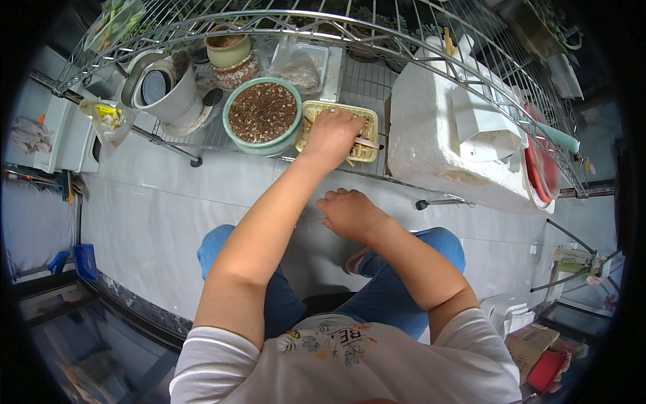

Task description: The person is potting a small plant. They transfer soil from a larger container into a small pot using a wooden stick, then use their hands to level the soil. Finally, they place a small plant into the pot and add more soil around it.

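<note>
My left hand (330, 135) reaches over a shallow pale-yellow plastic tray (372, 115), its fingers curled down into it. A small tool with a pale handle and dark end (367, 143) lies across the tray beside that hand; whether the fingers hold anything is hidden. Left of the tray stands a round green plant pot (228, 132) filled with brown, gritty potting soil (262, 112). My right hand (351, 213) hovers above the floor in front of the rack, fingers curled inward. Its fingertips are partly hidden, so any small thing in them cannot be made out.
Wire shelving (282, 26) arches over the pots, close above my hands. A white foam box (419, 121) borders the tray on the right. White pots (176, 108) and stacked clay pots (236, 70) stand to the left. A plastic bag (298, 73) lies behind the tray.
</note>
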